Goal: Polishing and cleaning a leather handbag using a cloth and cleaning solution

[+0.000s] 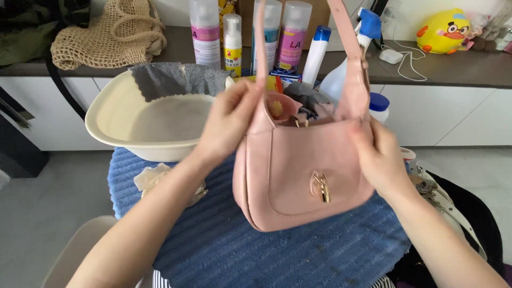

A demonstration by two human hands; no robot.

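Pink handbag (304, 170), held up over the blue ribbed towel (266, 250) that covers the surface, front and gold clasp (320, 186) turned toward the camera, strap (352, 64) rising out of the top of the frame. Lifted, it seems, so the mouth stays open and both faces stay off the towel. Left hand (226, 125) at the bag's left top corner, fingers (242, 101) pinched narrow on the rim by the strap's foot, pulling that side outward. Right hand (381, 157) wrapped round the right edge, fingers closed on the side to steady it; fingertips hidden behind the bag. Mouth showing dark cloth and small items inside, too blurred to name.

Behind, a cream basin (154, 114) with a grey cloth (178, 80) draped over its rim, near the left hand. A crumpled pale rag (154, 178) on the towel below the basin. Further back, a row of cleaning bottles (266, 37) and a spray bottle (346, 64), a net bag (106, 37) and a yellow toy (442, 32) on the counter behind.
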